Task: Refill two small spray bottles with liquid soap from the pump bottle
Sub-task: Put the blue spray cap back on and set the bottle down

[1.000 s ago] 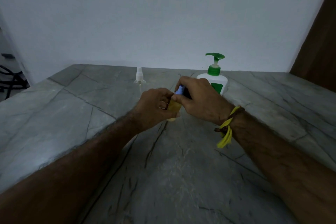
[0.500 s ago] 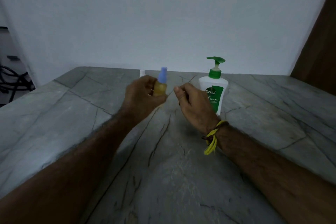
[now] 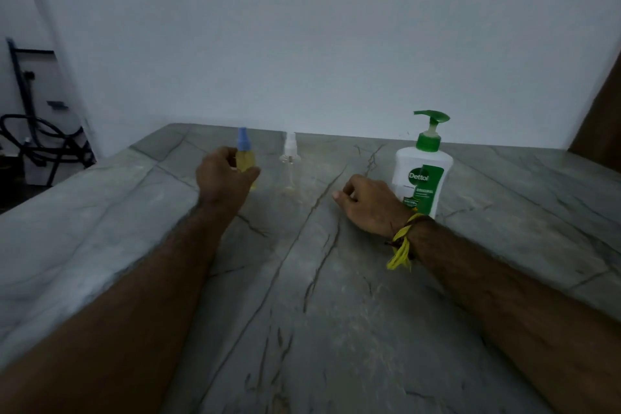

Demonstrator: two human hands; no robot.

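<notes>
Grey stone bench first. The Dettol pump bottle stands just behind the right hand, whose fingers curl loosely, holding nothing. Left hand grips the yellow-filled, blue-capped spray bottle, probably parking it; clear spray bottle waits just right of those fingers, looks empty.

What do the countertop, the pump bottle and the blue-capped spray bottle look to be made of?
Countertop: probably polished stone, grey with dark veins and a dull sheen.
Pump bottle: opaque white plastic, glossy, with a green plastic pump.
Blue-capped spray bottle: clear plastic or glass, hard to tell; yellowish liquid shows through.
</notes>
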